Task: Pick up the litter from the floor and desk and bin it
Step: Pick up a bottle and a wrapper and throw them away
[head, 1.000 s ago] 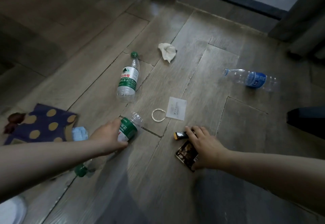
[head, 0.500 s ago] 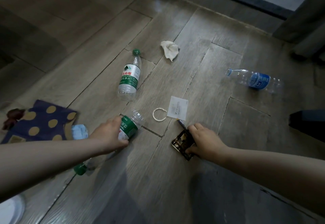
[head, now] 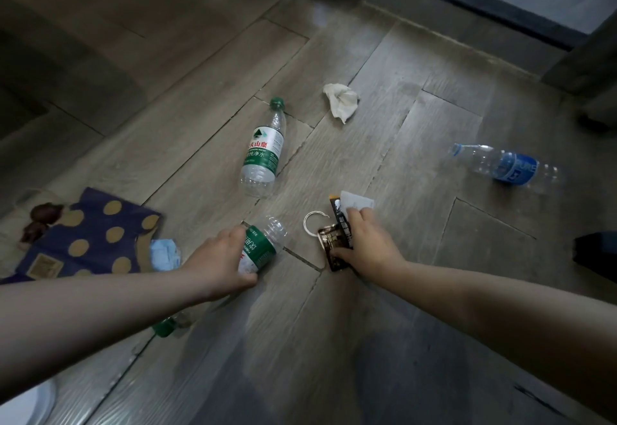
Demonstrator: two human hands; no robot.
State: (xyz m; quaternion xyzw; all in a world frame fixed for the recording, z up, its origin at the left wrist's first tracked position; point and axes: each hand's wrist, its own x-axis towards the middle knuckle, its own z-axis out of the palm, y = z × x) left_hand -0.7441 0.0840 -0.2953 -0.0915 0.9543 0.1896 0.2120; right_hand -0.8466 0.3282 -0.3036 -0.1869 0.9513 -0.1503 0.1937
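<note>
Green-label bottle (head: 262, 247) is clamped in my left hand (head: 220, 261) down on the floor (head: 400, 324); just to the right, my right hand (head: 364, 247) grips a dark wrapper (head: 334, 247) and touches a white paper slip (head: 357, 202).

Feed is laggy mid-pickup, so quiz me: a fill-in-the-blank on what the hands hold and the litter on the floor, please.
1. The left hand grips a clear plastic bottle with a ____ label.
2. The right hand holds dark foil wrappers and pinches a ____ paper slip.
3. The clear plastic bottle at the far right has a ____ label.
4. The thin white ring lies on the wooden floor nearest the ____ hand.
Missing words: green, white, blue, right.
</note>
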